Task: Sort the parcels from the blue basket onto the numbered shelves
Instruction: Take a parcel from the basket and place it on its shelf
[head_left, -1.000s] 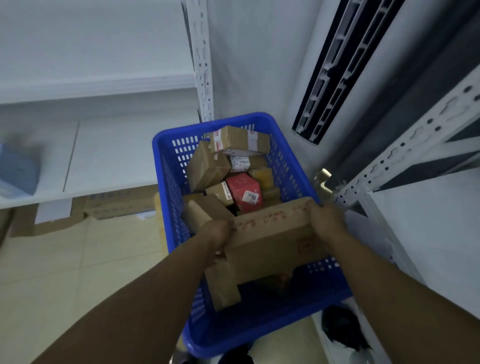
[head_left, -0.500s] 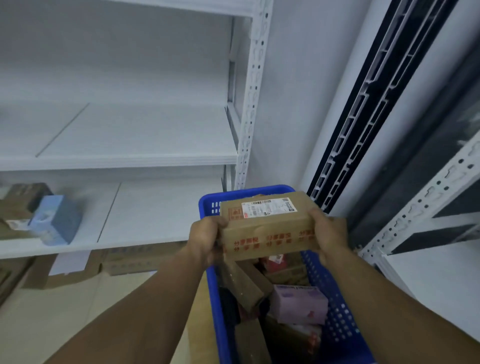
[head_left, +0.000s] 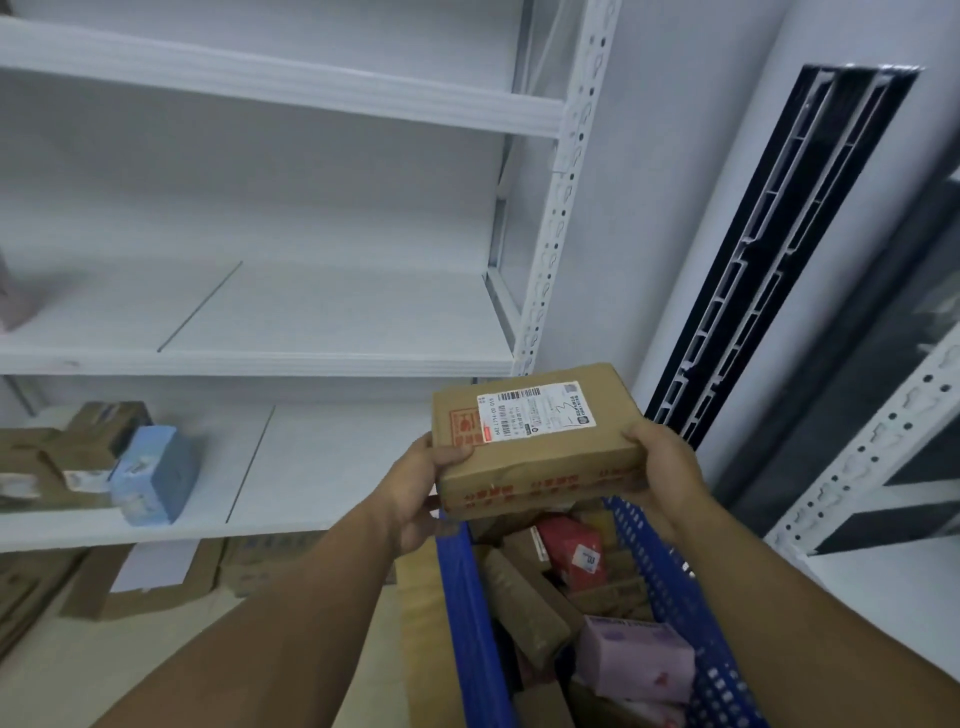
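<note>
while both hands clamp its short ends, a brown box (head_left: 535, 467) hangs in the air just above the far end of the blue basket (head_left: 467, 597), its top tipped a little toward the camera. the left hand (head_left: 415, 493) grips the left end, thumb curled over the top edge and fingers underneath. the right hand (head_left: 665, 467) grips the right end, thumb on the top corner. a white label (head_left: 535, 413) with barcodes and a handwritten mark lies on the box top, and red print runs along its near side.

the basket holds more parcels: a red parcel (head_left: 571, 551) near the far end, a purple parcel (head_left: 634, 660) nearer, and brown parcels (head_left: 519, 613) leaning beside them.

to the left stands a white rack (head_left: 561, 208). its lower shelf (head_left: 311, 467) carries a light blue box (head_left: 153, 475) just beside a cluster of brown boxes (head_left: 98, 431) at the left, well apart from the held box. the middle shelf (head_left: 322, 322) shows a pale object (head_left: 15, 291) at the frame edge, too cut off to identify. flat cardboard (head_left: 156, 577) lies on the floor under the rack. a dark slotted panel (head_left: 769, 260) runs up the wall on the right.
</note>
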